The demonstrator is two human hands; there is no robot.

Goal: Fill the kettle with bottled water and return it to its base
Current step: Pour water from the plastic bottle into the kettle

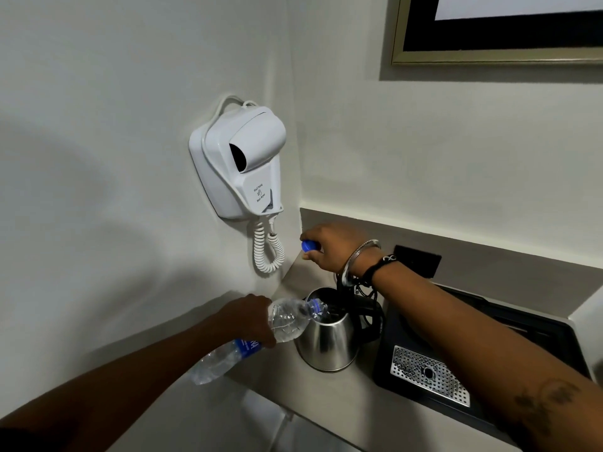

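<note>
Over the counter corner, my left hand (249,316) is wrapped around the water bottle (248,340), tipped so its neck sits at the open mouth of the kettle (328,340). Neck right at the rim, so the pour shouldn't splash. Kettle stands on the counter (326,409), lid up; can't see a base under it. My right hand (329,246) is closed on the blue cap (309,245), held up and back near the wall, clear of the pour and ready to recap. Wall hair dryer (241,161) and its coiled cord (269,249) hang just left of that hand. Black tray (408,327) with drip grate (427,375) sits close on the kettle's right, handle side. Tangled cable behind the kettle could snag.
</note>
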